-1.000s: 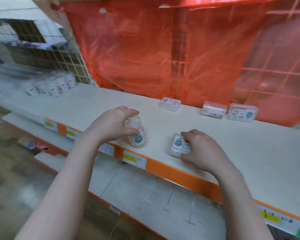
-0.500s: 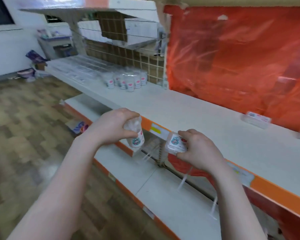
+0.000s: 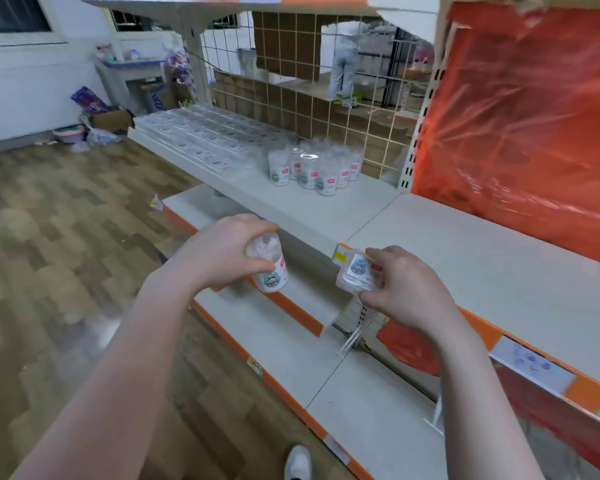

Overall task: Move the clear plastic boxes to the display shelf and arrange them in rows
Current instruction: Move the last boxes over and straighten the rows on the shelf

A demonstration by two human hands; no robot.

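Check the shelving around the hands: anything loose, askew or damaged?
Yes. A price tag on the lower shelf edge sticks out crooked, and the orange plastic sheet behind the right bay looks wrinkled, its top edge ragged.

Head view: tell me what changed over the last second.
Both items were lifted off the shelf by the orange sheet and carried left toward the shelf holding grouped jars. Unchanged: left hand grips the round container, right hand pinches the flat clear box.

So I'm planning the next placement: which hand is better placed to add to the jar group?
Left, probably. The left hand holds a matching round jar and is nearer the jar group.
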